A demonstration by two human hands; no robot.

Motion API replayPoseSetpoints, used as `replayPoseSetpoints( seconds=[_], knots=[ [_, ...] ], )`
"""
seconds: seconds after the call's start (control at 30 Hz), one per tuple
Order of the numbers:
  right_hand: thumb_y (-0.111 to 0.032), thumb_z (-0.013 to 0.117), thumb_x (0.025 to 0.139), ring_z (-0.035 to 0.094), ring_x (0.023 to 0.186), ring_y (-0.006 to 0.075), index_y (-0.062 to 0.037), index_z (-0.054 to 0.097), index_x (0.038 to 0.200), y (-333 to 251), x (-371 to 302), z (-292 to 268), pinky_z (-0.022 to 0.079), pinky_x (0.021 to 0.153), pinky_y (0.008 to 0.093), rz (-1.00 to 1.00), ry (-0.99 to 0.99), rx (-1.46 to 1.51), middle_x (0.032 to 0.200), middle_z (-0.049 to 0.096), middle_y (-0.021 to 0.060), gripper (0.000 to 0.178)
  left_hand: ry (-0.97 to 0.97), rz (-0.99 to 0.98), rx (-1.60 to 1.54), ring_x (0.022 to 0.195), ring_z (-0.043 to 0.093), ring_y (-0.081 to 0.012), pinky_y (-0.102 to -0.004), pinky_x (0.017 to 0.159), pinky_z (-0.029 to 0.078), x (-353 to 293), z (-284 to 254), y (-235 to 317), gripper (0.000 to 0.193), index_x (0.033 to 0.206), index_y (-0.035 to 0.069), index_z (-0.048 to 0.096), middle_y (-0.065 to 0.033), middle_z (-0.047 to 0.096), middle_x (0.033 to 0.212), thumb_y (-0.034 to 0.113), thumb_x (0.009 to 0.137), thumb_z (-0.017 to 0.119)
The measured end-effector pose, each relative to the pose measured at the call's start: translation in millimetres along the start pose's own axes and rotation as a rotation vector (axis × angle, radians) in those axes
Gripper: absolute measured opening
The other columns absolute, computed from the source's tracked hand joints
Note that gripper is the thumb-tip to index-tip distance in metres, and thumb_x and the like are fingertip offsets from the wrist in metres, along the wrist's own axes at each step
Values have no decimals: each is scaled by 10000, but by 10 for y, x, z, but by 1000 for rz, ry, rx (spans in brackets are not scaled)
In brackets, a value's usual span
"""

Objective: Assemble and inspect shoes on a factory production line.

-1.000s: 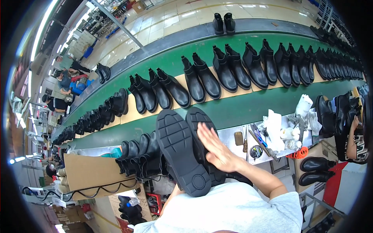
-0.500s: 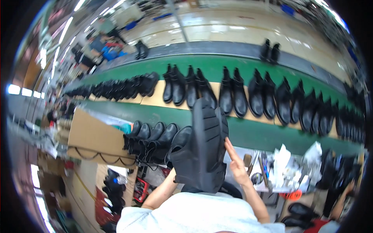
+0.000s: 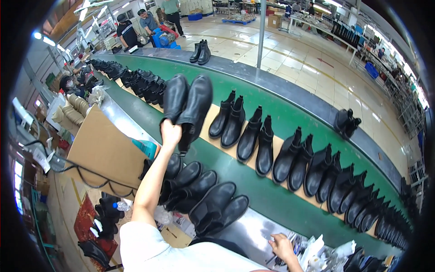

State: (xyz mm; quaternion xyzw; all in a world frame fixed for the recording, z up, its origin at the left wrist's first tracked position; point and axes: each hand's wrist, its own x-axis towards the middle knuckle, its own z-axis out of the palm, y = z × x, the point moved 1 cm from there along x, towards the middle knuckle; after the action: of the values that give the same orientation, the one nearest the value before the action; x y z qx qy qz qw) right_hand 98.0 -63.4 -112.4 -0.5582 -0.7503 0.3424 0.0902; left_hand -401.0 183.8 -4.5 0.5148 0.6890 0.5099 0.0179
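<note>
My left hand (image 3: 171, 133) is closed on the upper ends of a pair of black ankle boots (image 3: 198, 102). The arm is stretched out and the boots hang in the air, toes away from me, above the green conveyor belt (image 3: 253, 179). Lower right, my right hand (image 3: 282, 247) holds nothing; its fingers are loosely bent and apart, beside small tools (image 3: 297, 245) on the metal table. Between my arms, another pair of black boots (image 3: 217, 206) rests on the near table, toes pointing away, with several more boots (image 3: 188, 179) to its left.
Along the belt runs a row of black boots (image 3: 294, 158) on tan boards. Grey ledge (image 3: 290, 84) behind it bears two more pairs. A cardboard sheet (image 3: 102, 152) leans at left, near a teal object (image 3: 146, 147). White crumpled plastic (image 3: 315, 254) lies at right. People (image 3: 149, 22) are far back.
The boots that were close before my chest, soles showing, are now out over the belt in my left hand. My right hand has come away from them to the lower right. The view has shifted.
</note>
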Motion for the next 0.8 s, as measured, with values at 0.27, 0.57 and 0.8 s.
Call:
replayPoseSetpoints(
  seconds=[0.27, 0.57, 0.8],
  knots=[
    [-159, 623, 789, 574, 934, 318, -26, 600, 1008, -605, 1959, -644, 479, 800, 392, -290, -123, -161, 990, 601, 142, 258, -302, -405, -514, 738, 620, -164, -277, 686, 488, 923, 94, -1163, 201, 912, -42, 648, -89, 662, 829, -20, 730, 565],
    [-261, 667, 744, 481, 1087, 330, -83, 419, 1284, -1777, 5360, -691, 387, 902, 409, -487, 400, -518, 1154, 508, 185, 621, -485, -631, -933, 784, 618, -163, -308, 705, 521, 1297, 1287, -1686, 289, 1034, 10, 616, -78, 645, 954, 247, 909, 508],
    [-320, 742, 691, 606, 856, 414, -30, 547, 962, -1713, 6002, -201, 490, 745, 459, -145, 177, -244, 856, 635, 232, 443, -427, -803, -1103, 783, 609, -180, -304, 692, 516, 1358, 1517, -1963, 297, 1101, 3, 567, -94, 631, 984, 219, 902, 527]
  ],
)
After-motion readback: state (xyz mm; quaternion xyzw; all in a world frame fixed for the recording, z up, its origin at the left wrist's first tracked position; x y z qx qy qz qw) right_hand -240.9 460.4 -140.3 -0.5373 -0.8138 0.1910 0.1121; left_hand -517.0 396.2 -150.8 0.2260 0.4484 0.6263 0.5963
